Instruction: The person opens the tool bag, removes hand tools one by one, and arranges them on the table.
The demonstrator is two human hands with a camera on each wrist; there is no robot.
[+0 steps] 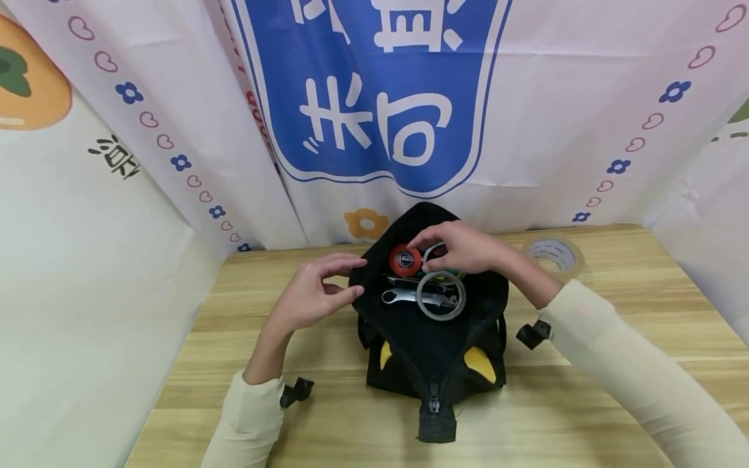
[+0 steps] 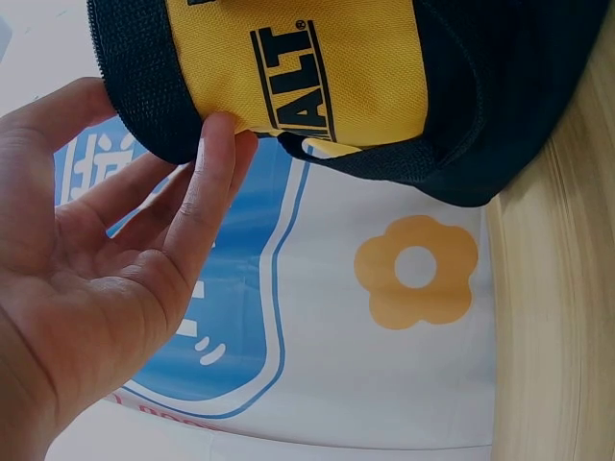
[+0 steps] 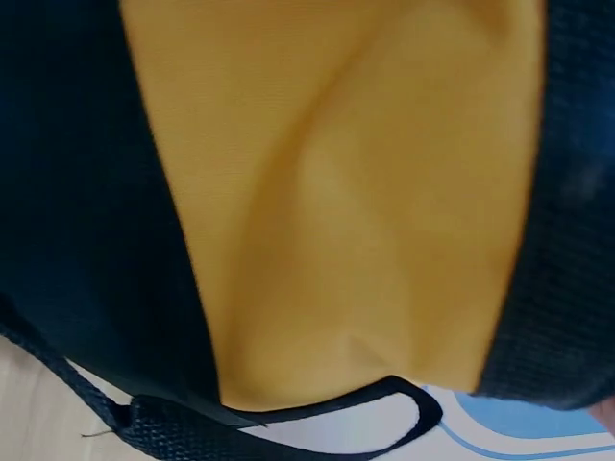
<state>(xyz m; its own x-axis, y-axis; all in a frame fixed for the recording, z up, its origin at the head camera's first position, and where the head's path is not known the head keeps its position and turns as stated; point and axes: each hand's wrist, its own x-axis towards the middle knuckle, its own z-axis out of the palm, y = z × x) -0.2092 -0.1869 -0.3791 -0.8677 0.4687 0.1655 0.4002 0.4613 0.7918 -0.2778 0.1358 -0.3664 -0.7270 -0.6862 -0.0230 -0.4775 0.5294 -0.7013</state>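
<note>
Black-and-yellow fabric bag (image 1: pixel 430 341) gapes; left hand (image 1: pixel 310 292), fingers wide, seemingly steadies its rim; right hand (image 1: pixel 465 250) at the opening, can't tell its grip!

— How is this person dressed?
— In pale cream, both the left sleeve (image 1: pixel 242 419) and the right sleeve (image 1: pixel 638 367); the cloth is wrinkled.
— And what else is worn?
— One small black device (image 1: pixel 296 392) on the left; another black device (image 1: pixel 534 334) on the right; both look angular.

Black-and-yellow fabric zip bag (image 1: pixel 433 351), mouth gaping, rim touching left hand (image 1: pixel 315 294); inside, red disc-shaped item (image 1: pixel 402 265) with dark centre, beside fingertips of right hand (image 1: pixel 461 249).
</note>
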